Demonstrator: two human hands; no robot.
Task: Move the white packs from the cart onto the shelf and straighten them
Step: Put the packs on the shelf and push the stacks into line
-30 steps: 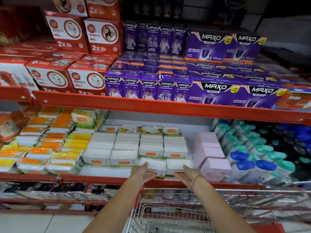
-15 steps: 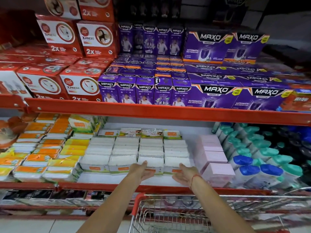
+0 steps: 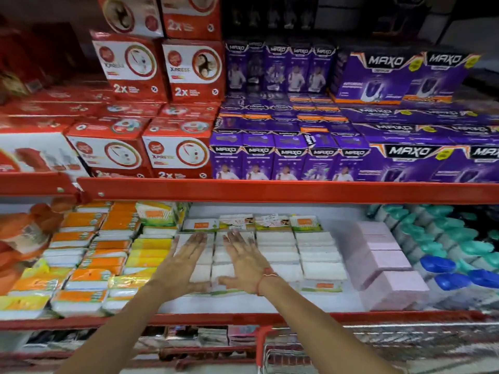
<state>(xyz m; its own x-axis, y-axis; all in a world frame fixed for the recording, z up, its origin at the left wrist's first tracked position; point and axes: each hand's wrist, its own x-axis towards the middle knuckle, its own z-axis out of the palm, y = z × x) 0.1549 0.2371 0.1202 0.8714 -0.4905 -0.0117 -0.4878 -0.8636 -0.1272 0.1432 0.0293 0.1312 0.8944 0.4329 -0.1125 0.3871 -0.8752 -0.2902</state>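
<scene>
White packs (image 3: 314,252) lie in several rows on the middle shelf (image 3: 243,318), which has a red front rail. My left hand (image 3: 186,257) rests flat with spread fingers on the leftmost white row. My right hand (image 3: 243,261) lies flat on the row beside it, fingers spread, a red thread around the wrist. Neither hand holds a pack. The wire cart (image 3: 297,354) with a red handle shows at the bottom, below the shelf; its contents are out of sight.
Orange and yellow packs (image 3: 89,255) fill the shelf's left side. Pink boxes (image 3: 383,263) and teal and blue capped bottles (image 3: 459,255) stand on the right. Red boxes (image 3: 129,152) and purple Maxo boxes (image 3: 324,157) fill the shelf above.
Both hands have moved from the shelf's front edge up and left onto the two left white rows. The camera has come closer to the shelf.
</scene>
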